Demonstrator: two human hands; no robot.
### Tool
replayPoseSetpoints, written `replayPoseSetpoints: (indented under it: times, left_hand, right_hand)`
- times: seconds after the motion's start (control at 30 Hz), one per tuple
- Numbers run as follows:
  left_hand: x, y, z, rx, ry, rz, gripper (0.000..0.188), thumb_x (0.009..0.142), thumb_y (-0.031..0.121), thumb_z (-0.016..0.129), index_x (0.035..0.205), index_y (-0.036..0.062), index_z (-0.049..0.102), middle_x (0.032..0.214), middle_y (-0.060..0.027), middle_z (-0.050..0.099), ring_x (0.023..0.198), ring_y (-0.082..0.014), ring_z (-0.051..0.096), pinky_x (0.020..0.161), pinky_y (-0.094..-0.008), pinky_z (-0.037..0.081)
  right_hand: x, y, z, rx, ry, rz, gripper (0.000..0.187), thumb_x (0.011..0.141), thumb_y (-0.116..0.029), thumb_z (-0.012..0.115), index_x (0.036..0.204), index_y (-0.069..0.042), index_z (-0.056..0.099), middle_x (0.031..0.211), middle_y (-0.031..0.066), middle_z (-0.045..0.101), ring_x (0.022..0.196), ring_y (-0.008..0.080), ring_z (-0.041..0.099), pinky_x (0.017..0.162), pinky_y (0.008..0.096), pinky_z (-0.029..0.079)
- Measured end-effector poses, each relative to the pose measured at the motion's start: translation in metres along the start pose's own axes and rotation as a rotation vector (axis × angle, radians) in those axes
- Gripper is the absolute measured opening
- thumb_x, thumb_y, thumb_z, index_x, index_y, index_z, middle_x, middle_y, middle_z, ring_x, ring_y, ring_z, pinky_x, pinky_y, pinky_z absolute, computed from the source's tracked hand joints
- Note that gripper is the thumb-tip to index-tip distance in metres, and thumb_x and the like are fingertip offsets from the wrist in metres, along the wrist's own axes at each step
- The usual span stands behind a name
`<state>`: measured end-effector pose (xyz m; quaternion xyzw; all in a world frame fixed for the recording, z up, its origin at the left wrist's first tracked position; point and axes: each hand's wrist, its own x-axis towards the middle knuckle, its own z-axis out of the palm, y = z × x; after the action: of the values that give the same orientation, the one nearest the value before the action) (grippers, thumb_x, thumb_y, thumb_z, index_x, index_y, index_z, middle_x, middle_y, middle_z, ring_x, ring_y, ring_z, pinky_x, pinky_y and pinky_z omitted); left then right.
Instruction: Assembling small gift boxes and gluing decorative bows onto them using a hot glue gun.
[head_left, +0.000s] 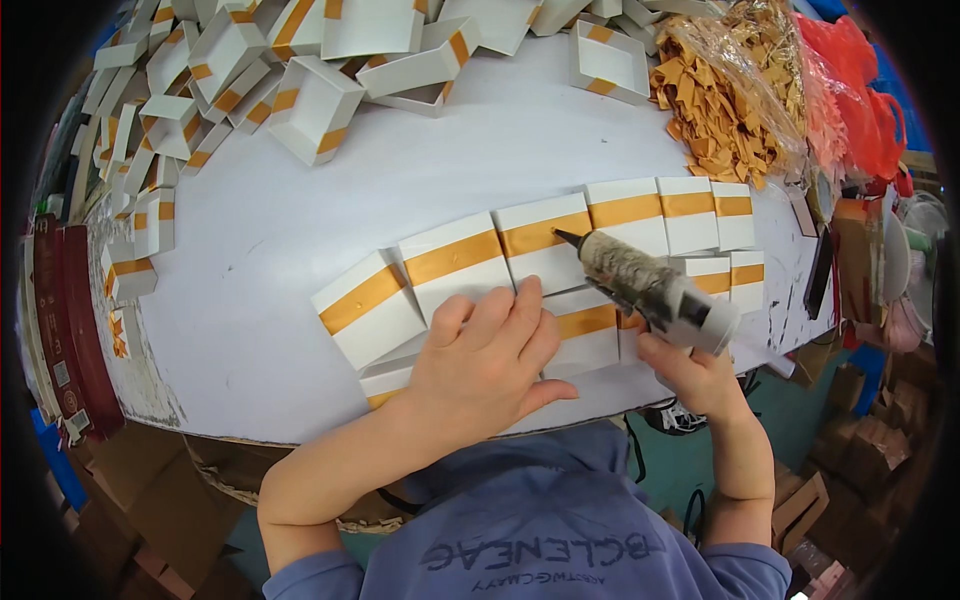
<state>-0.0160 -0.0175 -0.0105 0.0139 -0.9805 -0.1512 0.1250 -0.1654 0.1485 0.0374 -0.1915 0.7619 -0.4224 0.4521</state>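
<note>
My right hand [694,376] grips a glue gun [640,275] with a dark nozzle and a worn, stained barrel. The nozzle tip is at the gold ribbon band of a white box lid [538,212]; I cannot tell whether it touches. My left hand [490,355] lies over the row's near side with fingers stretched and thumb out, fingertips by that lid's near edge. Left of it in the same row are another banded lid [457,285] and a tilted one [372,308], both with small shiny spots on their ribbons. A nearer row of banded lids [590,345] is partly hidden by my hands.
White box parts with gold bands [318,105] are heaped at the far left. A pile of gold ribbon bows [720,90] in clear plastic lies far right, beside a red plastic bag [850,90]. Dark red boards [75,330] stand at the left edge; cardboard [870,450] lies lower right.
</note>
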Motion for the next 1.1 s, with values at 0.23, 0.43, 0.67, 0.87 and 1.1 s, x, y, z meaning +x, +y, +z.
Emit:
replayPoseSetpoints:
  times: [0.23,0.43,0.67,0.87,1.1]
  left_hand:
    - [0.021,0.005,-0.003,-0.05,-0.077,0.057,0.056,0.064,0.055,0.061,0.092,0.0063,0.058,0.112,-0.0088,0.055,0.089,-0.0202,0.046,0.078,-0.0335,0.029]
    - [0.051,0.017,0.014,-0.127,-0.061,0.124,0.057,0.061,0.054,0.063,0.09,0.0063,0.057,0.114,-0.0112,0.055,0.088,-0.0206,0.046,0.076,-0.0322,0.031]
    - [0.065,0.022,0.012,-0.055,-0.139,0.157,0.057,0.059,0.055,0.065,0.089,0.0073,0.056,0.119,-0.0135,0.052,0.088,-0.021,0.046,0.076,-0.0315,0.032]
    - [0.093,0.034,0.037,-0.122,-0.045,0.247,0.058,0.059,0.056,0.064,0.089,0.0079,0.054,0.118,-0.0136,0.052,0.088,-0.0211,0.045,0.076,-0.0313,0.032]
    - [0.106,0.043,0.035,-0.009,-0.146,0.265,0.058,0.057,0.056,0.066,0.088,0.0079,0.055,0.119,-0.0122,0.052,0.088,-0.0208,0.045,0.076,-0.0316,0.033]
  right_hand:
    - [-0.012,0.025,-0.028,0.473,-0.062,-0.062,0.041,0.078,-0.023,0.061,0.111,-0.001,0.052,0.101,0.012,0.061,0.092,0.0163,0.056,0.077,0.0272,0.044]
    - [-0.008,0.038,-0.048,0.276,0.086,0.055,0.033,0.08,-0.019,0.062,0.107,-0.003,0.054,0.09,0.0065,0.059,0.084,0.0132,0.053,0.072,0.0276,0.044]
    - [-0.014,0.032,-0.061,0.355,0.056,0.009,0.033,0.078,-0.021,0.063,0.105,-0.004,0.056,0.088,0.0071,0.06,0.082,0.0126,0.054,0.072,0.0267,0.043]
    - [-0.016,0.052,-0.084,0.283,0.268,-0.088,0.033,0.08,-0.024,0.058,0.104,-0.002,0.055,0.085,0.0072,0.061,0.077,0.0119,0.055,0.066,0.025,0.041]
    - [-0.015,0.054,-0.087,0.122,0.334,-0.047,0.035,0.082,-0.028,0.059,0.104,-0.002,0.053,0.079,0.0064,0.059,0.07,0.011,0.054,0.059,0.0227,0.041]
